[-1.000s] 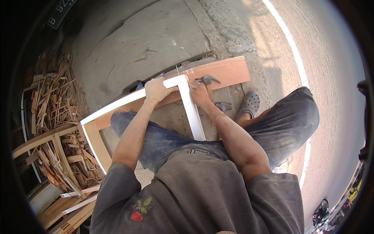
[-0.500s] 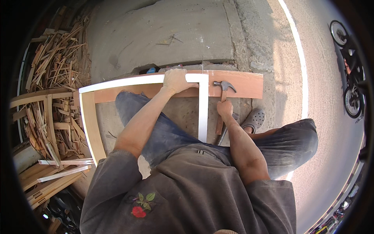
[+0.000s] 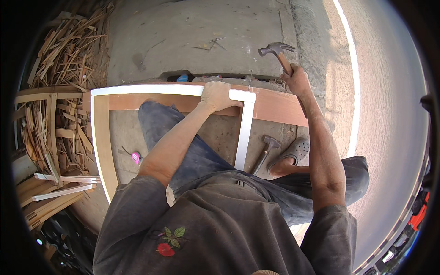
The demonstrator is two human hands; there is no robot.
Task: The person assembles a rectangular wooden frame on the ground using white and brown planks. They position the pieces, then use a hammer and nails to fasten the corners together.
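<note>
My left hand (image 3: 216,96) is wrapped round the far rail of a white-edged wooden frame (image 3: 146,90), close to its right corner. A thin nail (image 3: 250,79) stands upright at that corner. My right hand (image 3: 298,81) grips the wooden handle of a claw hammer (image 3: 277,49), raised beyond the frame and to its right. The hammer's head is apart from the nail. Under the frame's far side lies a reddish-brown plank (image 3: 279,106), which sticks out to the right.
A second hammer (image 3: 271,141) lies on the ground by my grey clog (image 3: 299,150). Inside the frame at left is a pink tape measure (image 3: 136,157). Scrap wood (image 3: 68,50) is heaped at far left. Several loose nails (image 3: 213,44) lie on the concrete ahead.
My right hand has lifted the claw hammer up and away from beside the frame's corner. My left hand still grips the rail. The second hammer and tape measure now show more plainly.
</note>
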